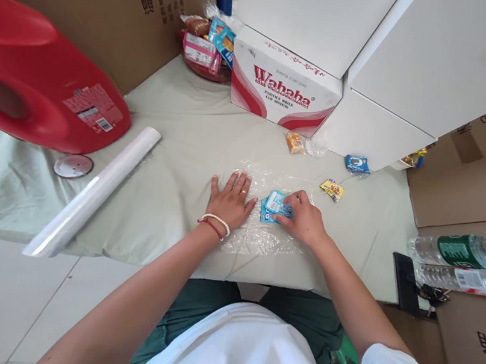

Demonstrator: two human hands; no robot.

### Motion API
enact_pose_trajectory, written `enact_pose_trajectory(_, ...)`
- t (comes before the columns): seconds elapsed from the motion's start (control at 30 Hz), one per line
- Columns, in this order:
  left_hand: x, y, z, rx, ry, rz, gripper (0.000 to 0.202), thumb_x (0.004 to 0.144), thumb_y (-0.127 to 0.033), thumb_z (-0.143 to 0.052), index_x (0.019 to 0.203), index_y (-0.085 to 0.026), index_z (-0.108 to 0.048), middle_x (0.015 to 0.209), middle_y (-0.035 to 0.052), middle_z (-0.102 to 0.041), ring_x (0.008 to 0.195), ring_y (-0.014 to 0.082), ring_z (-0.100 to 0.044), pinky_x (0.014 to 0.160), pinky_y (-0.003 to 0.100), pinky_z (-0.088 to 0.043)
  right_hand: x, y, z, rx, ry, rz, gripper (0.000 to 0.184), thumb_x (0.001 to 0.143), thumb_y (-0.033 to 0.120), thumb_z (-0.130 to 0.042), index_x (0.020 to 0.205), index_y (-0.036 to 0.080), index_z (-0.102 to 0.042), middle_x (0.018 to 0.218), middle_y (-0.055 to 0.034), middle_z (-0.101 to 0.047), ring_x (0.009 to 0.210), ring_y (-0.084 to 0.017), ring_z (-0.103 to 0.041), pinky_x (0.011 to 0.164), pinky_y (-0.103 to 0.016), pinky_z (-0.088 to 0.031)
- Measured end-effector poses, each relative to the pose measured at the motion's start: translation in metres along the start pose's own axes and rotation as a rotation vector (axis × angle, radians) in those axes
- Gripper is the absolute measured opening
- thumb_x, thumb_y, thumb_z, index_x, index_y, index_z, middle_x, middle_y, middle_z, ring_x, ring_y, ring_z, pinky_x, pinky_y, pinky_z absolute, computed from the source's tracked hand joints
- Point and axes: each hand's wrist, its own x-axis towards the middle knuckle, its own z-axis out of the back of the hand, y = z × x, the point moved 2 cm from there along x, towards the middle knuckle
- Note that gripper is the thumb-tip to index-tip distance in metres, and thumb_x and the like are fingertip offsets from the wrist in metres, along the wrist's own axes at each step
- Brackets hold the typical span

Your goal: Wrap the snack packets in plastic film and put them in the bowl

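A crinkled sheet of clear plastic wrap (243, 240) lies on the cloth-covered table. My left hand (228, 204) rests flat on its left part, fingers spread and holding nothing. On the middle of the sheet are two small light-blue packets, the upper packet (275, 201) overlapping the lower packet (267, 217). My right hand (304, 218) grips the upper packet at its right side between thumb and fingers. Part of both packets is hidden under those fingers. Right of the sheet lies a small yellow snack packet (332, 189).
Behind are a Wahaha water carton (279, 90), an orange snack packet (295, 143) and a blue packet (357, 164). At the left stand a red jug (55, 93), a white roll (95, 193) and a round lid (73, 166). Plastic bottles (465, 249) and a black phone-like object (406, 282) are at the right.
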Motion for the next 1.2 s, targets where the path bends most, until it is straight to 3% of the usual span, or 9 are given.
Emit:
enact_pose_trajectory(0.13, 0.0, 0.0, 0.0, 0.0, 0.005, 0.002, 0.07, 0.106, -0.052, -0.019, 0.166, -0.017, -0.029, 0.174, 0.0128, -0.027, 0.162, 0.0318, -0.022, 0.127, 0.072, -0.002, 0.016, -0.008, 0.009, -0.014, 0.099, -0.017, 0.071, 0.085, 0.054, -0.079, 0.145, 0.028, -0.053, 0.135, -0.0117, -0.063, 0.108, -0.03, -0.069, 0.078, -0.034, -0.047)
enact_pose_trajectory(0.23, 0.0, 0.0, 0.001, -0.008, 0.01, 0.002, 0.07, 0.106, -0.052, -0.02, 0.166, -0.017, -0.03, 0.174, 0.0127, -0.027, 0.162, 0.032, -0.022, 0.127, 0.072, -0.001, 0.021, -0.002, 0.012, -0.072, 0.169, 0.025, 0.069, 0.084, 0.052, -0.08, 0.143, 0.026, -0.055, 0.127, -0.0126, -0.067, 0.111, -0.033, -0.068, 0.078, -0.034, -0.047)
enact_pose_trajectory(0.37, 0.0, 0.0, 0.002, -0.016, 0.009, 0.004, 0.07, 0.106, -0.052, -0.019, 0.166, -0.018, -0.029, 0.174, 0.0117, -0.026, 0.163, 0.0302, -0.021, 0.128, 0.071, 0.0, 0.019, 0.003, 0.011, -0.106, 0.201, 0.043, 0.074, 0.081, 0.046, -0.083, 0.145, 0.022, -0.053, 0.137, -0.0163, -0.062, 0.117, -0.034, -0.066, 0.078, -0.034, -0.048)
enact_pose_trajectory(0.53, 0.0, 0.0, 0.001, -0.02, 0.022, 0.005, 0.071, 0.106, -0.053, -0.018, 0.167, -0.017, -0.028, 0.174, 0.0119, -0.025, 0.163, 0.0308, -0.02, 0.128, 0.071, 0.0, 0.012, -0.007, 0.008, -0.065, 0.252, -0.008, 0.067, 0.08, 0.036, -0.082, 0.139, 0.02, -0.055, 0.136, -0.0152, -0.059, 0.114, -0.031, -0.066, 0.077, -0.032, -0.048)
enact_pose_trajectory(0.67, 0.0, 0.0, 0.001, -0.022, 0.013, 0.006, 0.07, 0.107, -0.053, -0.018, 0.166, -0.017, -0.03, 0.174, 0.0118, -0.025, 0.163, 0.0299, -0.02, 0.128, 0.07, 0.002, 0.004, -0.018, 0.021, -0.046, 0.21, -0.001, 0.068, 0.078, 0.025, -0.079, 0.14, 0.02, -0.052, 0.135, -0.0132, -0.057, 0.112, -0.029, -0.066, 0.075, -0.031, -0.047)
enact_pose_trajectory(0.8, 0.001, 0.002, -0.001, -0.022, 0.019, 0.0, 0.07, 0.107, -0.052, -0.02, 0.166, -0.016, -0.031, 0.174, 0.0107, -0.026, 0.163, 0.0289, -0.02, 0.128, 0.071, 0.001, 0.0, -0.015, 0.037, -0.017, 0.154, 0.01, 0.069, 0.082, 0.03, -0.077, 0.145, 0.021, -0.049, 0.134, -0.0114, -0.058, 0.107, -0.028, -0.067, 0.078, -0.032, -0.047)
enact_pose_trajectory(1.03, 0.003, 0.004, -0.005, 0.004, 0.022, 0.013, 0.069, 0.107, -0.051, -0.02, 0.165, -0.016, -0.031, 0.173, 0.0119, -0.027, 0.163, 0.0293, -0.022, 0.127, 0.075, -0.003, 0.013, 0.025, 0.017, -0.013, 0.283, 0.15, 0.069, 0.082, 0.028, -0.081, 0.144, 0.023, -0.052, 0.139, -0.0131, -0.056, 0.108, -0.029, -0.069, 0.079, -0.032, -0.051)
enact_pose_trajectory(1.13, 0.006, 0.005, -0.002, -0.025, 0.059, 0.027, 0.067, 0.107, -0.048, -0.02, 0.165, -0.017, -0.031, 0.174, 0.0125, -0.027, 0.163, 0.0298, -0.023, 0.126, 0.075, -0.005, 0.01, 0.024, 0.017, 0.039, 0.27, 0.156, 0.085, 0.079, 0.031, -0.086, 0.153, 0.024, -0.045, 0.153, -0.0151, -0.046, 0.112, -0.031, -0.069, 0.084, -0.036, -0.053)
enact_pose_trajectory(1.2, 0.009, 0.007, 0.003, -0.081, 0.07, 0.059, 0.066, 0.107, -0.047, -0.021, 0.165, -0.018, -0.031, 0.174, 0.0129, -0.025, 0.162, 0.0301, -0.024, 0.127, 0.074, -0.009, -0.003, 0.014, 0.021, 0.117, 0.181, 0.165, 0.087, 0.082, 0.034, -0.085, 0.156, 0.024, -0.042, 0.159, -0.0162, -0.041, 0.118, -0.031, -0.066, 0.089, -0.038, -0.054)
